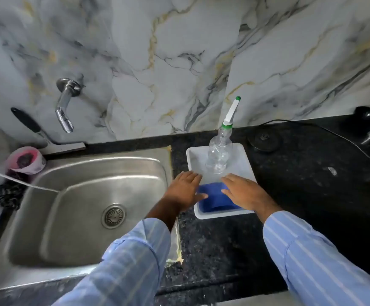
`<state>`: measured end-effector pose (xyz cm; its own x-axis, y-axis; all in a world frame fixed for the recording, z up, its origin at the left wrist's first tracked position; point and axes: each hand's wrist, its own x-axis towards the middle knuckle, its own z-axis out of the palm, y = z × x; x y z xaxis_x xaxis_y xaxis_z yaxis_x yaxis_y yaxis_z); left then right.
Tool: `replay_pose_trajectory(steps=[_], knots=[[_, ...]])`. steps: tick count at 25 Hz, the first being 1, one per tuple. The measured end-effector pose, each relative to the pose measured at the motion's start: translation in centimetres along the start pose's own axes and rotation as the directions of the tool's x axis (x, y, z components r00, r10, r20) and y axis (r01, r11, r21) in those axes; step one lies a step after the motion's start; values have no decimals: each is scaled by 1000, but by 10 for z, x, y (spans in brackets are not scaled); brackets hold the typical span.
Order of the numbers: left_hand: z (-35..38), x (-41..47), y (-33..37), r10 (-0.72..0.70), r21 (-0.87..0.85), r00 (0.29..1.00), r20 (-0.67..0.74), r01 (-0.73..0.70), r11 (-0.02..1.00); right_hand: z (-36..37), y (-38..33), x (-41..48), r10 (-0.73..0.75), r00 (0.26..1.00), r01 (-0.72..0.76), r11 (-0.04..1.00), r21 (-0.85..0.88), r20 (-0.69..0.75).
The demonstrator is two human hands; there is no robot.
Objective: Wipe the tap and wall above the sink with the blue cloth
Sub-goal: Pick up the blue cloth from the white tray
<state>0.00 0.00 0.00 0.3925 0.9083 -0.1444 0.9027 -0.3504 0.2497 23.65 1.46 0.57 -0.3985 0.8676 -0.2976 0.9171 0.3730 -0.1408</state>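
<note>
The blue cloth (215,198) lies folded in the near end of a white tray (245,160) on the black counter, right of the sink. My left hand (185,189) hovers flat over the tray's left rim, fingers apart, beside the cloth. My right hand (244,192) is spread over the cloth's right side, holding nothing. The chrome tap (65,107) sticks out of the marble wall (179,62) above the steel sink (86,204), well to the left of both hands.
A clear spray bottle (220,155) with a green-and-white nozzle stands in the tray's far end. A squeegee (47,138) leans on the wall behind the sink, next to a pink cup (26,161). A kettle base (264,139) and its cord lie on the counter at right.
</note>
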Motion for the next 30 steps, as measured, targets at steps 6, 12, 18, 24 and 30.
replay_pose_trajectory(steps=[6, 12, 18, 24, 30], knots=[[52, 34, 18, -28, 246, 997, 65, 11, 969, 51, 42, 23, 126, 991, -117, 981, -156, 49], [63, 48, 23, -8, 298, 999, 43, -6, 955, 48, 45, 35, 143, 990, -137, 963, -233, 7], [25, 45, 25, -35, -61, 996, 82, 40, 997, 11, 38, 24, 236, 956, -209, 965, -158, 175], [-51, 37, 12, -28, -67, 998, 51, 32, 997, -61, 13, 14, 210, 968, -191, 971, -143, 139], [-131, 3, -32, -25, -127, 987, -156, 5, 992, -134, -34, 13, 119, 993, -118, 992, -32, 21]])
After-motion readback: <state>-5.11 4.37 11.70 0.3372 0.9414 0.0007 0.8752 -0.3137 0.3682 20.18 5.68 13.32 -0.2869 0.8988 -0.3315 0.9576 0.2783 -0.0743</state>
